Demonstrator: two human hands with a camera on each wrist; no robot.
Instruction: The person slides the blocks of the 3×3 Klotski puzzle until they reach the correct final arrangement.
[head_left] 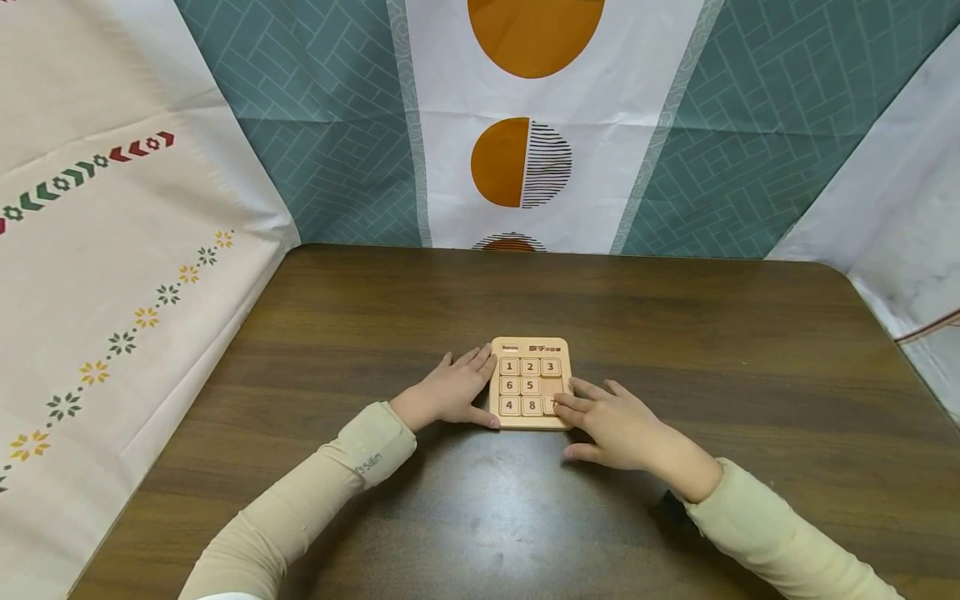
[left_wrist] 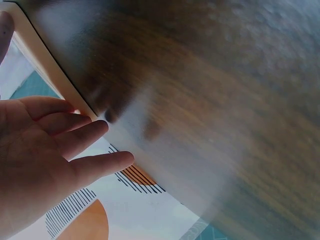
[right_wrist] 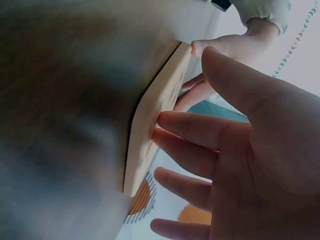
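Note:
A light wooden number sliding puzzle [head_left: 522,342] lies flat on the table, its printed strip along the far side. Its rows read 1, 2, 3, then 6, 5 and a bare slot [head_left: 551,386], then 4, 8 and a tile [head_left: 551,406] partly covered by fingers. My left hand [head_left: 453,393] rests at the puzzle's left edge, fingers straight and thumb at the near left corner. Two fingertips of my right hand [head_left: 618,427] touch the lower right tile; its thumb is off the board. In the right wrist view those fingertips press on the top face of the puzzle [right_wrist: 145,120].
The brown wooden table [head_left: 420,517] reaches a patterned teal and white cloth [head_left: 337,167] at the back. A cream embroidered cloth [head_left: 97,308] hangs along the left side, and a white marbled cloth [head_left: 900,183] borders the right.

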